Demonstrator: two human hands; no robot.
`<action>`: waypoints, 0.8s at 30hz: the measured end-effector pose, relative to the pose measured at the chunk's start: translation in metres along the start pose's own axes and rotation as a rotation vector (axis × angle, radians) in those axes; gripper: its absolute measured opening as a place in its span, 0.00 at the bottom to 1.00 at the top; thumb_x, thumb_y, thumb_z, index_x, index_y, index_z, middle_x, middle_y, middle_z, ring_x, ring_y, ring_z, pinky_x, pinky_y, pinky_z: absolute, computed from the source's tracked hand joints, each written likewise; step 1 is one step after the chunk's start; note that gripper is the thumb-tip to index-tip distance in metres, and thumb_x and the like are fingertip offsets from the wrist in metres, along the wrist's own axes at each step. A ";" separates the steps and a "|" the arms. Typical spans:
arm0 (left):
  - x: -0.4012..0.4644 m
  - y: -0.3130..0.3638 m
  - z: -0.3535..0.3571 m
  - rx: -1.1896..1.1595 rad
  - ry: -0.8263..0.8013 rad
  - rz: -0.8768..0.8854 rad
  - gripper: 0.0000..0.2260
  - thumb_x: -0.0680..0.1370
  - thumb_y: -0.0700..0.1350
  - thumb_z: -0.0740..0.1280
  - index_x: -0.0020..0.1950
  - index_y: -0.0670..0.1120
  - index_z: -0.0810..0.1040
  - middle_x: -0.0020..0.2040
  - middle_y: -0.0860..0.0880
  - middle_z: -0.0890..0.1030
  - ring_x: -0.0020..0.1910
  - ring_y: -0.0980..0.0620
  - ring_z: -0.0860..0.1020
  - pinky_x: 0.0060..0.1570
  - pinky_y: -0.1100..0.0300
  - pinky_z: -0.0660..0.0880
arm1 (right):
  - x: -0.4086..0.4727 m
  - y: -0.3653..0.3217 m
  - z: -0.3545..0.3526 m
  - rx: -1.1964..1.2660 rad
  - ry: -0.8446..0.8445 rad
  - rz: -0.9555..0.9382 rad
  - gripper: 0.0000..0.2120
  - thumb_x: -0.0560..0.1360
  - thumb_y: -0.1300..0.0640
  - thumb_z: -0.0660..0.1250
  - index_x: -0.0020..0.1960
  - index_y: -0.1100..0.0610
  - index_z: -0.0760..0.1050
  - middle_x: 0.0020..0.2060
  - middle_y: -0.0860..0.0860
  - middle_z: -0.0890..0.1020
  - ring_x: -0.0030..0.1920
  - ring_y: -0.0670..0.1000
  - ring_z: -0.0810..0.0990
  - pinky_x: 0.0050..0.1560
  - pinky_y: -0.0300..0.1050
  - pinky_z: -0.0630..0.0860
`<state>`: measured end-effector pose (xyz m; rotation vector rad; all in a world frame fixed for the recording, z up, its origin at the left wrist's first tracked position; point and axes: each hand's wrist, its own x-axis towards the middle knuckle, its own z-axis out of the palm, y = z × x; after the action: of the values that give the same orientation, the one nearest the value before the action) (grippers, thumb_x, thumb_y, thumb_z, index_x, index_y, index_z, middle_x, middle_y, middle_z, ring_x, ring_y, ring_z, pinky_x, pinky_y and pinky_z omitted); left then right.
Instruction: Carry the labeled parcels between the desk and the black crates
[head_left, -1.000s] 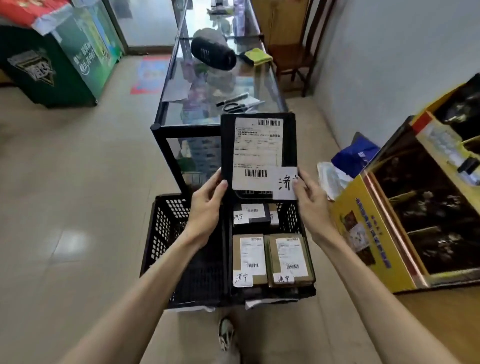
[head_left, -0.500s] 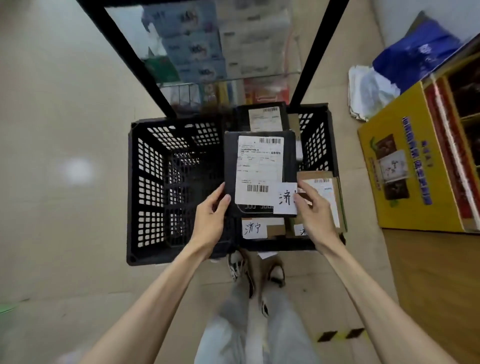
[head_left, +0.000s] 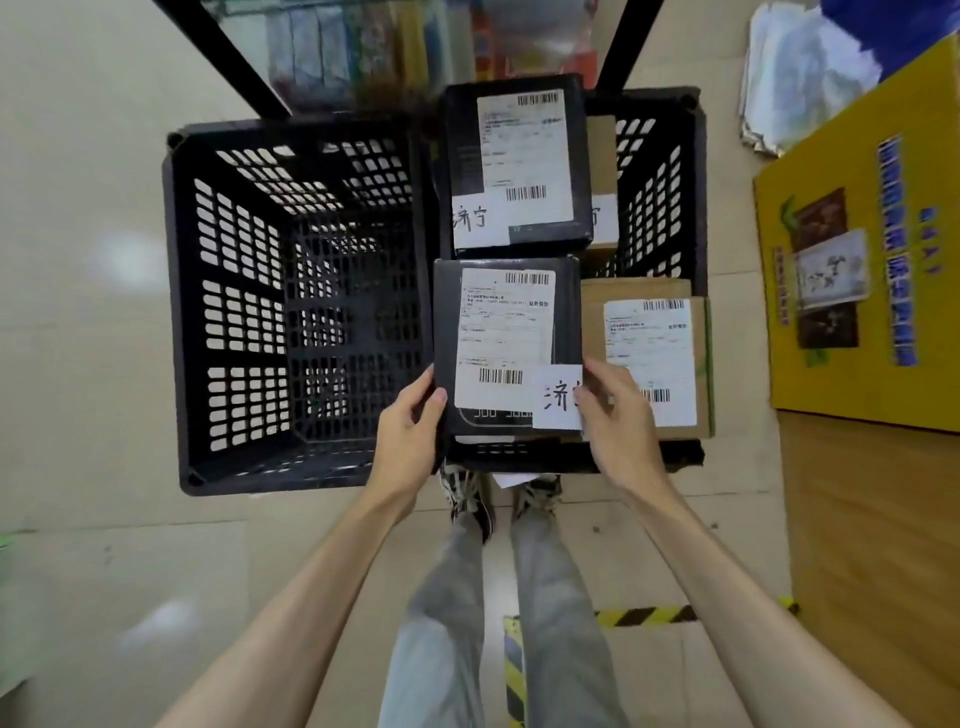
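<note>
**What the head camera couldn't catch**

The handwritten slip on the flat black labelled parcel (head_left: 506, 348) was half lost: the right hand (head_left: 618, 421) thumb covered its second character. The fine print on that white shipping label was too small to read. Beneath the parcel, whatever lay in the near end of the right black slotted plastic crate (head_left: 660, 197) was hidden, bar a pale strip. The small brown cardboard box (head_left: 601, 176) at the far end sat mostly behind the second black parcel (head_left: 514, 166), its slip cut to a fragment. The black metal shelf frame (head_left: 623, 47) ran off the top edge, its goods a coloured blur. The yellow printed carton (head_left: 857, 249) was cut by the right edge, lettering smeared.
</note>
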<state>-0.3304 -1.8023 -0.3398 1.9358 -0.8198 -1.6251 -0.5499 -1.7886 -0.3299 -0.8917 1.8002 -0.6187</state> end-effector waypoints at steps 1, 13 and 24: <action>0.001 -0.003 0.000 0.000 0.000 -0.010 0.20 0.85 0.43 0.62 0.78 0.47 0.69 0.70 0.51 0.77 0.66 0.56 0.78 0.65 0.62 0.76 | 0.002 0.002 0.001 -0.016 -0.005 -0.006 0.19 0.82 0.66 0.61 0.72 0.60 0.71 0.62 0.50 0.75 0.56 0.40 0.75 0.56 0.22 0.68; 0.012 -0.011 -0.002 0.298 -0.004 0.068 0.24 0.84 0.46 0.63 0.81 0.49 0.64 0.77 0.53 0.68 0.75 0.55 0.68 0.76 0.50 0.65 | 0.012 0.005 0.009 -0.450 0.023 -0.115 0.20 0.83 0.62 0.60 0.74 0.62 0.67 0.66 0.55 0.71 0.65 0.54 0.71 0.64 0.45 0.70; 0.020 0.009 0.010 1.353 0.006 1.024 0.22 0.84 0.45 0.53 0.71 0.34 0.74 0.73 0.37 0.73 0.75 0.42 0.66 0.77 0.51 0.58 | 0.014 0.006 0.034 -0.943 -0.044 -0.528 0.22 0.81 0.60 0.63 0.74 0.65 0.68 0.76 0.60 0.66 0.76 0.61 0.65 0.73 0.56 0.68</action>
<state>-0.3388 -1.8229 -0.3490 1.4936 -2.7331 -0.3223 -0.5235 -1.7972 -0.3547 -2.0297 1.8028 -0.0071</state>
